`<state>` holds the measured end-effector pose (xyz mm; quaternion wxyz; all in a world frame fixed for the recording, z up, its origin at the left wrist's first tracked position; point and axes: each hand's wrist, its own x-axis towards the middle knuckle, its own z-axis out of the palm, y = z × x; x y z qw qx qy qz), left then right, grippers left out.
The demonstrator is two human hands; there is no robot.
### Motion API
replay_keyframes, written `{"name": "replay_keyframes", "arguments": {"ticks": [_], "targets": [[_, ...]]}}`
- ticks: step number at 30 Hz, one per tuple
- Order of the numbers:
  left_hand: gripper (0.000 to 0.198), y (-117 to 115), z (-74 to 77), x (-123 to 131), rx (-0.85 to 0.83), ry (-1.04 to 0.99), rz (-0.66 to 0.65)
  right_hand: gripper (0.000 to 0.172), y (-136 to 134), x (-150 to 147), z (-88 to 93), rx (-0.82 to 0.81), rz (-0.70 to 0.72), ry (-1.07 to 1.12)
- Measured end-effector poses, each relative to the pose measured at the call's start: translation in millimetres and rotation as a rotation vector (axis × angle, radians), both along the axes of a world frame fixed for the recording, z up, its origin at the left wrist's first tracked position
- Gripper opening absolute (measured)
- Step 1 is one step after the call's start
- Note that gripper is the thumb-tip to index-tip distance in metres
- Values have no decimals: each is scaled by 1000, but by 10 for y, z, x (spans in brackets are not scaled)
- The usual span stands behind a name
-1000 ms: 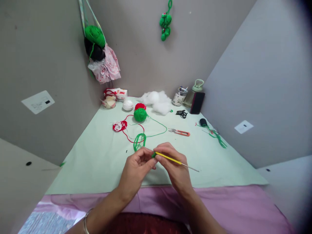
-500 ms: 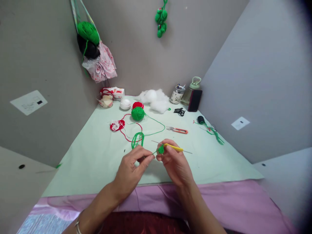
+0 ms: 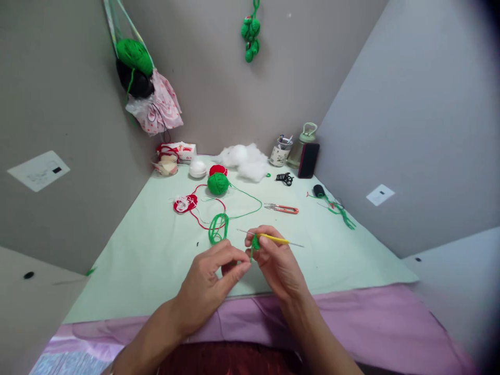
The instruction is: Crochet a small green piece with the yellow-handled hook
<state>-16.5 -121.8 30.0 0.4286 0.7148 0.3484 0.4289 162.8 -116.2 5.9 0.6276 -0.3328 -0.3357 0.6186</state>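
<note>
My right hand (image 3: 279, 263) is closed on a yellow-handled crochet hook (image 3: 273, 239) and a small green crocheted piece (image 3: 255, 242), held above the pale green table (image 3: 148, 250). My left hand (image 3: 213, 281) is just left of it, thumb and fingers pinched together near the green strand that hangs from the piece. What the pinch holds is too small to make out. A loose loop of green yarn (image 3: 217, 229) lies beyond the hands, with a strand running back to a green yarn ball (image 3: 217, 183).
Orange-handled snips (image 3: 283, 209), a red and white crocheted piece (image 3: 185, 203), red yarn, white stuffing (image 3: 245, 158), a cup of tools (image 3: 278, 152), a bottle, a dark phone (image 3: 308, 160) and a black spool (image 3: 319, 190) lie about. Yarn bags hang on the wall. Pink cloth covers my lap.
The hook has turned from pointing right and down to lying nearly level, its metal tip past the green piece. Both hands shifted slightly; my left hand dropped a little and drew apart from the right.
</note>
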Motion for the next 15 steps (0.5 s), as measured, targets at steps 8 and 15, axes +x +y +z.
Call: {"name": "replay_keyframes", "arguments": {"ticks": [8,15], "targets": [[11,187,126,-216,-51,24,90,24,16,156,8,63,-42,-25],[21,462,172,-1070,-25,1,506,24,-83,725,140,232,-170,303]]}}
